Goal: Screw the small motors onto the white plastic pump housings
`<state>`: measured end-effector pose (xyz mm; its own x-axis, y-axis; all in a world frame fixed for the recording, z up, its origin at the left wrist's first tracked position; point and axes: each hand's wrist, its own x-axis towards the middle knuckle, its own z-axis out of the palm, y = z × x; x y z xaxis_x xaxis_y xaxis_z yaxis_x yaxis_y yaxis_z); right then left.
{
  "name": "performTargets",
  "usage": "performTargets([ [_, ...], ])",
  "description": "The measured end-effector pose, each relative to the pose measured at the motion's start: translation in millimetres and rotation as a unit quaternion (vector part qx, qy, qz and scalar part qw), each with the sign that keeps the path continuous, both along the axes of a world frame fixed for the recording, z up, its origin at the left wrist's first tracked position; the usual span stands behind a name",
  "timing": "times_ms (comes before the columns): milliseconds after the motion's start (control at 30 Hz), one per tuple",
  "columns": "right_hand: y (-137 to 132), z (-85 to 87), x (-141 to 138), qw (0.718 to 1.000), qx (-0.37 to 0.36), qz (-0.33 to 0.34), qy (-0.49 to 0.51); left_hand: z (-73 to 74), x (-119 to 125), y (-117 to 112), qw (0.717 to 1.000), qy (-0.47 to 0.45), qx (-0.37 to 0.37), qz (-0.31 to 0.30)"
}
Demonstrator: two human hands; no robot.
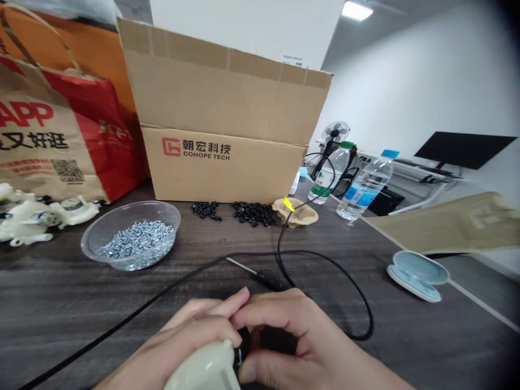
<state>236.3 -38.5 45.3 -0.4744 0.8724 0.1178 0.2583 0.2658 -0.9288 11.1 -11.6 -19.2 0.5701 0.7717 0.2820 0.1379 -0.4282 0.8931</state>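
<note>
My left hand (195, 327) is wrapped around a cream-coloured plastic housing (205, 371) at the bottom of the view. My right hand (284, 336) pinches a small black part (242, 346) against the end of that housing, and the fingertips of both hands meet above it. The lower part of the housing is cut off by the frame edge. Just beyond my hands lies a screwdriver (268, 280) with a black handle and a thin metal shaft. A black cable (325, 257) loops across the table around it.
A clear plastic bowl (87, 246) of small screws (140, 238) stands left, near more cream housings (28, 219). Small black parts (254, 213) lie before a cardboard box (227, 179). Further right are a moulded tray (306, 216), two water bottles (357, 197) and an open pale-blue case (418, 276).
</note>
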Motion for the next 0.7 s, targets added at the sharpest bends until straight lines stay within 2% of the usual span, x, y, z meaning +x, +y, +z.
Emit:
performTargets([
  [200,5.3,1.6,3.7,0.994,-0.094,0.051,0.016,-2.8,3.9,-7.2,0.999,-0.025,0.013,0.031],
  [267,6.7,2.0,4.1,0.992,-0.105,0.071,0.011,-5.6,5.2,-8.0,0.999,-0.025,0.021,0.037],
  [400,7.6,3.3,5.3,0.995,-0.042,0.086,-0.037,-5.3,5.3,-7.4,0.999,-0.024,0.021,0.04],
  [500,4.1,2.4,4.2,0.995,0.01,0.069,-0.07,-0.3,3.9,-6.3,0.999,-0.018,0.021,0.027],
  [700,-6.2,-0.8,2.1,0.994,0.062,0.023,-0.088,9.3,3.8,-7.8,1.0,-0.005,0.009,0.017],
])
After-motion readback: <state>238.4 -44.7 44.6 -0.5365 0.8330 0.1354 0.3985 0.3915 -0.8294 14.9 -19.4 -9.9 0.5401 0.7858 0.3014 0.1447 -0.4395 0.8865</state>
